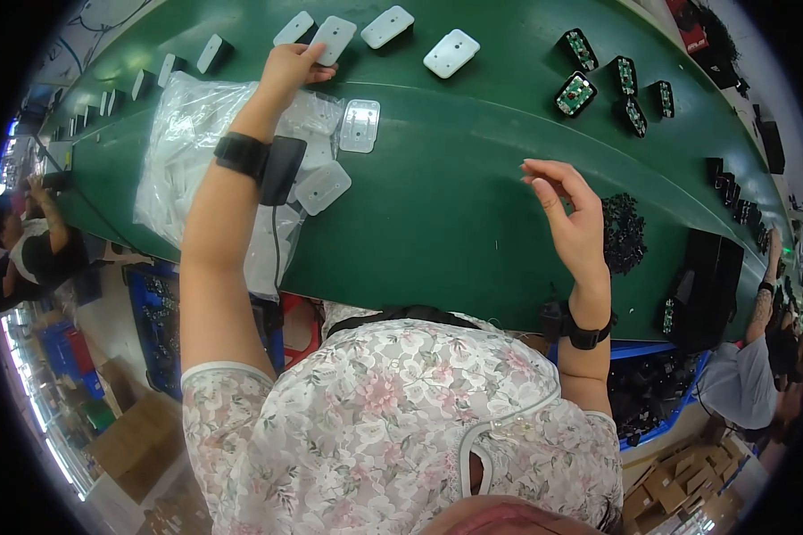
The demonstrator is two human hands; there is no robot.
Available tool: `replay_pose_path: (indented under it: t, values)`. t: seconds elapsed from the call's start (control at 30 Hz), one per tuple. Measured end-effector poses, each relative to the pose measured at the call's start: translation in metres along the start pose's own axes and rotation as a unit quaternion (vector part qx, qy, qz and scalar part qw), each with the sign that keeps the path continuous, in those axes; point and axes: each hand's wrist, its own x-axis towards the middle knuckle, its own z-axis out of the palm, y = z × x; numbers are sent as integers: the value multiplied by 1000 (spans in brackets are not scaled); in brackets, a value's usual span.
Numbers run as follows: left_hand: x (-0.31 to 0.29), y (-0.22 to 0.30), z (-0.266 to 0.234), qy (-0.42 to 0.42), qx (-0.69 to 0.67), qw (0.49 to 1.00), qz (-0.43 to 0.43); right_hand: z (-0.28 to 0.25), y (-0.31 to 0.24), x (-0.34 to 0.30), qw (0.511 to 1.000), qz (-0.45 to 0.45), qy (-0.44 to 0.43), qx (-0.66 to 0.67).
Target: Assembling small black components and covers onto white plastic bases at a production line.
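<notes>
While the left hand [290, 64] reaches to the far side of the green belt [455, 196] and pinches a white plastic cover [334, 38] between thumb and fingers, that cover sits in a row with others, so a careless pull could knock its neighbours askew. The forearm lies over a clear bag of covers [187, 143], which could drag. The right hand [567, 214] hovers open and empty, near right, well apart from the cover, beside a pile of small black parts [623, 234].
</notes>
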Motion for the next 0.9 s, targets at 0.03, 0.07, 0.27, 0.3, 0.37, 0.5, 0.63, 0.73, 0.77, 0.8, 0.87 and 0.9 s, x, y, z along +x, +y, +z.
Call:
replay_pose_path:
  t: [0.03,0.07,0.27,0.3,0.37,0.5,0.63,0.73,0.77,0.8,0.87,0.9]
  values:
    - [3,0,2,-4,1,1000,0,-1,0,-1,1000,-7,-1,-5]
    - [5,1,3,-9,16,1000,-7,-3,0,-2,1000,-14,-2,-11]
    - [13,9,-9,-41,92,993,-53,-23,2,-11,998,-13,62,1]
    - [13,10,-11,-37,138,989,-44,-29,2,-15,997,-6,79,10]
    - [17,10,-15,-32,185,982,-37,-35,2,-22,991,0,132,32]
    - [30,3,-25,0,365,931,-4,-45,4,-33,984,10,173,26]
    - [25,4,-27,84,528,844,31,-44,8,-39,982,20,181,40]
    - [-10,17,4,228,582,749,221,-51,11,-45,977,44,207,-5]
    - [-24,19,13,203,562,758,262,-54,15,-48,974,54,219,-14]
    - [-41,18,24,176,538,767,303,-58,24,-51,965,71,247,-54]
    - [-83,8,43,123,601,720,325,-67,36,-58,941,111,294,-128]
    - [-95,1,49,107,623,702,328,-71,44,-63,933,126,308,-139]
